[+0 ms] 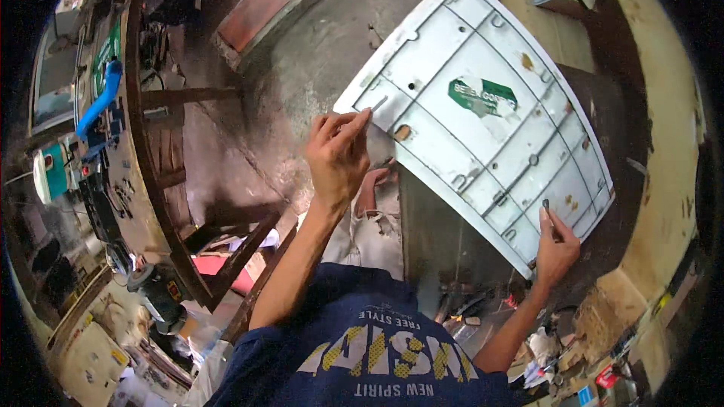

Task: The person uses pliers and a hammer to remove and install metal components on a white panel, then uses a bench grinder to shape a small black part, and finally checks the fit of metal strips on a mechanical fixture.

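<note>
A large white ribbed panel (452, 151), with slots, holes and a torn green sticker (483, 96), is tilted in front of me. Its surface carries brown stains. My left hand (337, 152) is closed at the panel's left corner, fingers pinched at the edge; a thin grey sliver shows beside the fingertips, too blurred to name. At the near right end, my right hand (556, 252) grips the panel with the thumb on its ribbed face and the other fingers partly hidden behind the edge. A small dark piece shows at that thumb tip.
On the left stands a worn wooden workbench (162, 218) with a blue curved handle (109, 94) and a dark cylindrical tool (160, 298) near it. A reddish slab (256, 15) lies on the concrete floor. Cardboard (622, 298) and scraps clutter the lower right.
</note>
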`<state>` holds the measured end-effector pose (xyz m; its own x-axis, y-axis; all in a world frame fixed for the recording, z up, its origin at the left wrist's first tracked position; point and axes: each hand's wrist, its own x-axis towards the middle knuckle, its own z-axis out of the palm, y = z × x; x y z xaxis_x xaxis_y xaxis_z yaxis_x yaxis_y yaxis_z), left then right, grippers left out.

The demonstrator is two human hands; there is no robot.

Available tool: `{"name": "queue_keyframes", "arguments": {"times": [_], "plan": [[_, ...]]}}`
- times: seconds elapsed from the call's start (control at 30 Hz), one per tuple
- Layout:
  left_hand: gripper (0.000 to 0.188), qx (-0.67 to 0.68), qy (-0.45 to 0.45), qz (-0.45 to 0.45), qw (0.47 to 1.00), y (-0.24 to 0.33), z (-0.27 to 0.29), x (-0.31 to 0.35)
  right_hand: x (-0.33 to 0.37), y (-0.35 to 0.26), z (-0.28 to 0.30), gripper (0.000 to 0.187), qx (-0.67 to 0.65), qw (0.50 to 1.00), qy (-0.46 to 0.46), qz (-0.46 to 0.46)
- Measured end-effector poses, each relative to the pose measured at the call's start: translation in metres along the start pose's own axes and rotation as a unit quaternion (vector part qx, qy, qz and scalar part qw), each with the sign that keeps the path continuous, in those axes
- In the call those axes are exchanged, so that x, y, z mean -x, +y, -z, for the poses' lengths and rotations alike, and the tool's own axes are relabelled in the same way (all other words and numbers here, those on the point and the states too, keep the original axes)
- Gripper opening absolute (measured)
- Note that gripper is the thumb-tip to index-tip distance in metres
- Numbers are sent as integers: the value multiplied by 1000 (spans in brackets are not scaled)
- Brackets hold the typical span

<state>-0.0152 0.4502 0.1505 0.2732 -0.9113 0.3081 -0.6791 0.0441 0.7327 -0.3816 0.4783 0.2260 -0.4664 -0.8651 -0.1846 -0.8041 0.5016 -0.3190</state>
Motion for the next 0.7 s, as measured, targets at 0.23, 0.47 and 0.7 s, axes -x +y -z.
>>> {"name": "queue_keyframes", "arguments": {"times": [0.23,0.47,0.7], "plan": [[56,-24,-25,-9,999,-18,-7,-16,20,-50,-11,35,-185,974,-124,37],[65,-10,-50,14,999,-24,-5,-17,35,-85,-25,34,-177,975,-133,4],[60,5,-41,-1,999,-28,-7,-18,37,-97,-38,32,-152,978,-140,1]]}}
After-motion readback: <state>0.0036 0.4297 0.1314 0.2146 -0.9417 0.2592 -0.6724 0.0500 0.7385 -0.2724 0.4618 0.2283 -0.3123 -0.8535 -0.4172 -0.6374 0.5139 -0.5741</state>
